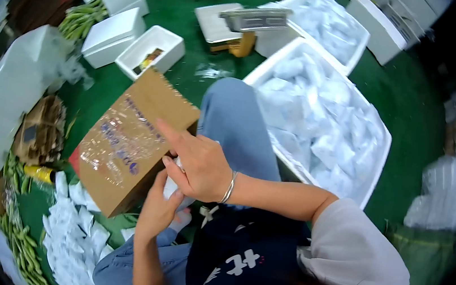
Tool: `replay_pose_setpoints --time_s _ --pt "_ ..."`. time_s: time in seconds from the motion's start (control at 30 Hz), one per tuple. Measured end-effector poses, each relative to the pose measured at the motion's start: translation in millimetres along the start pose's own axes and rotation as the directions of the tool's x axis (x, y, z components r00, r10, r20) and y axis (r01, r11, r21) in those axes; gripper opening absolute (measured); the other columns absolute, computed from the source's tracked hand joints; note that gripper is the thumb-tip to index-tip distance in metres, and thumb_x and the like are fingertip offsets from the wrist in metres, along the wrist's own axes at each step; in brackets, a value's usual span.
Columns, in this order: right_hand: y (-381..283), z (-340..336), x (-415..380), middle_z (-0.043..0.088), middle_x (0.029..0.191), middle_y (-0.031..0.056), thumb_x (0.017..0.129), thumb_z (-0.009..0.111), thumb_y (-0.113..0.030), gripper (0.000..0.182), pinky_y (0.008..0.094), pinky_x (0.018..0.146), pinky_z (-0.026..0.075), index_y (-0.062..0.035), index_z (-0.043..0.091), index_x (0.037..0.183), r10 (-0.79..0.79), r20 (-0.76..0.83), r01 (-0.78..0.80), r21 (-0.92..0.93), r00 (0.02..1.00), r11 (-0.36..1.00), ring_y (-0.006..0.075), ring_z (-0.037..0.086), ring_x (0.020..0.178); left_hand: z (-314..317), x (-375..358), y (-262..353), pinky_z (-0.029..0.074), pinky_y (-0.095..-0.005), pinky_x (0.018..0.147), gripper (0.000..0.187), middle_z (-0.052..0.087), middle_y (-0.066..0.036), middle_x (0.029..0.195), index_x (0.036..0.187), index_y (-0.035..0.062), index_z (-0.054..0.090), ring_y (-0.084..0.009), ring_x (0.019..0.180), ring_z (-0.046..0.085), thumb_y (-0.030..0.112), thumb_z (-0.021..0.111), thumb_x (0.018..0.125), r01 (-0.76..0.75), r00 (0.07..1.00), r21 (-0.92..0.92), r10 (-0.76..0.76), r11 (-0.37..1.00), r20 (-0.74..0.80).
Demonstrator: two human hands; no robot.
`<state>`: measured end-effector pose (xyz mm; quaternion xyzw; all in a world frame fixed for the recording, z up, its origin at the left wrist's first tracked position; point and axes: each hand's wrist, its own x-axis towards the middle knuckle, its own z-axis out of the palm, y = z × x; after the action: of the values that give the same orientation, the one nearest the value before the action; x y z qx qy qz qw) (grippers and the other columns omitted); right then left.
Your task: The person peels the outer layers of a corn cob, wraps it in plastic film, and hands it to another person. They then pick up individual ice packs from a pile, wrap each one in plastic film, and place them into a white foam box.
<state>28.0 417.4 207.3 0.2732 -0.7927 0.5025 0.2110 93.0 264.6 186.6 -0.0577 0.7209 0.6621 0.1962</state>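
A brown cardboard box point(144, 132) stands tilted in the view in front of my bent knee, with clear tape and blue print on its face. My right hand point(197, 161), with a silver bracelet at the wrist, lies over the box's right edge, index finger stretched toward the printed face. Beneath its thumb is a white packet point(173, 184), mostly hidden between my hands. From below, my left hand point(160, 208) closes round this packet, its thumb against it. The right hand's lower fingers are hidden but seem curled on the packet.
White foam tubs full of white packets point(321, 125) stand to the right. More packets point(74, 237) lie at lower left beside green pods point(21, 248). Ahead are a scale point(237, 24), an open foam box point(157, 48) and a lidded foam box point(113, 37).
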Motion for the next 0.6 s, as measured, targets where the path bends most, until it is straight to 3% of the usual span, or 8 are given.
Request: replay_pose_setpoints --time_s 0.1,0.13,0.2,0.3,0.43,0.5,0.53,0.6 --pt "9.2 -40.1 0.4 0.061 0.081 0.0116 0.081 0.054 -0.006 0.03 0.0292 0.057 0.046 0.0004 0.063 0.109 -0.065 -0.136 0.048 -0.125 0.989 0.991 0.0219 0.059 0.066 27.6 2.7 48.7 0.054 -0.0331 0.057 0.057 0.066 -0.015 0.093 0.124 -0.0005 0.049 -0.0245 0.075 0.069 0.023 0.075 0.079 -0.363 0.911 0.472 0.412 0.804 0.0" --pt "16.1 -61.7 -0.8 0.062 0.081 0.0102 0.082 0.05 -0.005 0.026 0.0276 0.058 0.046 -0.0007 0.064 0.104 0.195 -0.083 -0.192 0.041 0.977 0.981 0.0184 0.059 0.067 41.2 6.5 59.3 0.054 -0.0347 0.057 0.056 0.066 -0.016 0.093 0.122 -0.0005 0.05 -0.0261 0.075 0.069 0.022 0.075 0.077 -0.545 0.763 0.603 0.642 0.582 0.071" --pt "34.3 -107.4 -1.7 0.063 0.077 0.0056 0.085 0.043 -0.007 0.024 0.0245 0.06 0.047 -0.0022 0.066 0.087 0.592 0.053 -0.578 0.307 0.804 0.756 0.0118 0.058 0.069 72.9 17.2 85.6 0.055 -0.0358 0.059 0.049 0.065 -0.016 0.098 0.119 0.0004 0.053 -0.0308 0.073 0.067 0.019 0.073 0.079 -0.689 0.666 0.572 0.7 0.446 0.256" --pt "54.0 -188.6 -8.5 0.057 0.071 0.0026 0.083 0.049 -0.014 0.02 0.0275 0.063 0.042 -0.0019 0.061 0.074 0.562 -0.185 -0.581 -0.067 0.806 0.811 0.0123 0.052 0.067 113.5 50.2 91.9 0.055 -0.0343 0.065 0.044 0.066 -0.017 0.102 0.114 0.0011 0.059 -0.0288 0.083 0.067 0.013 0.076 0.074 -0.85 0.483 0.405 0.804 0.336 0.347" --pt "167.8 -355.3 -64.5 0.054 0.069 0.0014 0.083 0.052 -0.018 0.019 0.0299 0.058 0.04 -0.0052 0.058 0.07 0.733 -0.266 -0.765 -0.024 0.626 0.644 0.01 0.048 0.065 55.5 61.1 75.9 0.054 -0.0389 0.064 0.036 0.062 -0.015 0.103 0.111 0.0021 0.058 -0.032 0.081 0.065 0.014 0.067 0.077 -0.899 0.345 0.351 0.917 0.262 0.201" --pt "203.5 -406.3 -81.7 0.056 0.066 0.0059 0.08 0.05 -0.012 0.02 0.0321 0.059 0.042 0.0001 0.058 0.066 0.589 -0.056 -0.524 -0.531 0.806 0.666 0.0144 0.05 0.063 -37.3 43.9 58.2 0.053 -0.039 0.069 0.037 0.064 -0.014 0.095 0.108 0.0045 0.061 -0.0311 0.082 0.064 0.019 0.071 0.075 -0.662 0.52 0.635 0.854 0.398 0.007" --pt "226.8 -417.2 -95.8 0.06 0.073 0.0115 0.083 0.049 -0.011 0.019 0.0339 0.065 0.046 0.002 0.062 0.078 0.654 -0.123 -0.563 -0.64 0.747 0.522 0.0199 0.055 0.068 -76.6 10.2 50.6 0.052 -0.0354 0.067 0.036 0.065 -0.013 0.089 0.106 0.0043 0.063 -0.0265 0.079 0.065 0.019 0.073 0.075 -0.345 0.65 0.72 0.707 0.602 -0.279" --pt "283.3 -399.5 -152.4 0.065 0.101 0.0172 0.09 0.055 -0.021 0.029 0.0398 0.094 0.046 -0.0027 0.059 0.112 0.293 0.056 -0.025 -0.964 0.955 0.264 0.0324 0.062 0.098 -161.6 -60.3 22.8 0.05 -0.0272 0.066 0.029 0.068 -0.006 0.091 0.108 0.0024 0.063 -0.0124 0.076 0.062 0.014 0.069 0.082 -0.102 0.474 0.719 0.669 0.688 -0.573"
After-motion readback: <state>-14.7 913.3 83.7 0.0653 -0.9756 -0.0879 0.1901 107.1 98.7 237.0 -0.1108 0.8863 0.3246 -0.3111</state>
